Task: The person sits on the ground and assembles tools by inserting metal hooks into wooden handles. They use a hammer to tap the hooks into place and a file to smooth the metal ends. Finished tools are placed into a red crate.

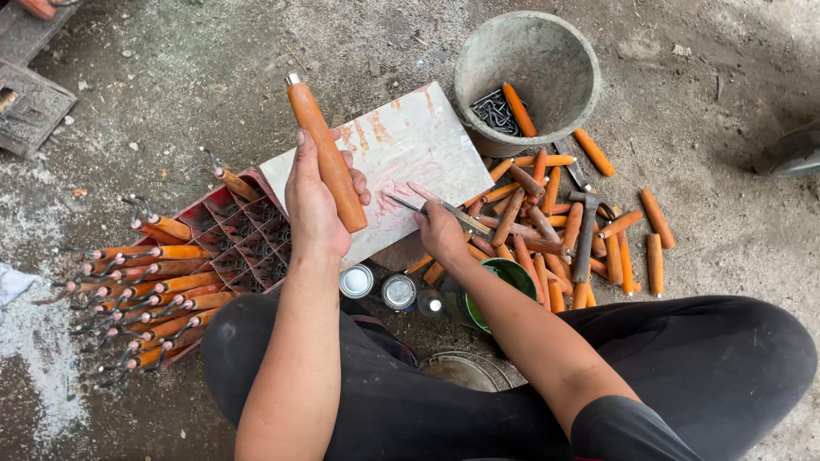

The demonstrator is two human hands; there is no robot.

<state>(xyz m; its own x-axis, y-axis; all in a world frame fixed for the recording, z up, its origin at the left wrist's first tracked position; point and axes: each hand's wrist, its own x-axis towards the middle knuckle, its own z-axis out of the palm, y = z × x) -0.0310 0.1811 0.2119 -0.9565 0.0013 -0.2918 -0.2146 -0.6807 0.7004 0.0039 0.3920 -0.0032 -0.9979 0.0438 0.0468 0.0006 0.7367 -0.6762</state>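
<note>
The grey metal blade [427, 207] in the right hand [441, 230] is partly covered by the fingers. A green round tin [510, 277] is half hidden behind the right forearm. The round metal lid [465, 371] near the person is masked by the black-trousered legs. At the left edge a pale cloth [13, 282] is cut off, and at the right edge a dark curved object [793, 154] is too.

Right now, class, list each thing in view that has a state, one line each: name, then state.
left hand: closed around the orange wooden handle, held up
right hand: gripping a thin metal tool on the white slab
grey bucket: upright, a handle and dark metal pieces inside
small tins: upright
hammer: lying on the loose handles
</note>
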